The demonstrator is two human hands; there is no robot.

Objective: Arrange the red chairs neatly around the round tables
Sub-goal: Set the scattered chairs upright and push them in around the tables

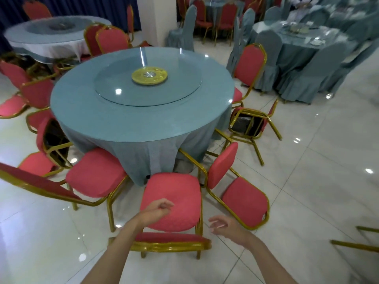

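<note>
The round bench (114,124), draped in blue, carries a glass turntable (164,93). The nearest red chair (172,201) stands upright, with its seat toward the bench and its back toward the person. To its right a tipped chair (244,199) lies seemingly on its back. The left hand (158,210) is loosely curled over the seat and the right hand (223,224) is relaxed beside it. Both hands are empty.

You can count at least four round tables (102,119). Roughly ten red chairs (170,201) ring the nearest, three of them tipped over. Those at its left edge overlap too much to be sure. There are at least six grey-covered chairs (266,48).
</note>
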